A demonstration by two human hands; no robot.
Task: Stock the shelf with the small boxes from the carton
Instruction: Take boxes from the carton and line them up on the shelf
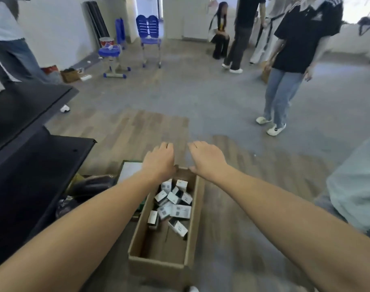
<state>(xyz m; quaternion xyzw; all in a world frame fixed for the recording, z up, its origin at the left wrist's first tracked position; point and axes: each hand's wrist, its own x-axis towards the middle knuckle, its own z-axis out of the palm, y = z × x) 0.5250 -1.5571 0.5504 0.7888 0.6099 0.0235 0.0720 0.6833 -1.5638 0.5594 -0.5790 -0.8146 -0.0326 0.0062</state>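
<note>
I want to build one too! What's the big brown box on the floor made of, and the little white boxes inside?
The carton looks like plain brown cardboard, matte, with thick folded walls. The small boxes seem to be thin printed card, white with dark panels.

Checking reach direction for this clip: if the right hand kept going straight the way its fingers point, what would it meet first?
Probably only bare floor. The right hand points away past the carton's far end, with nothing nearer in line, though depth is unclear.

small boxes [173, 204], print too blurred
</note>
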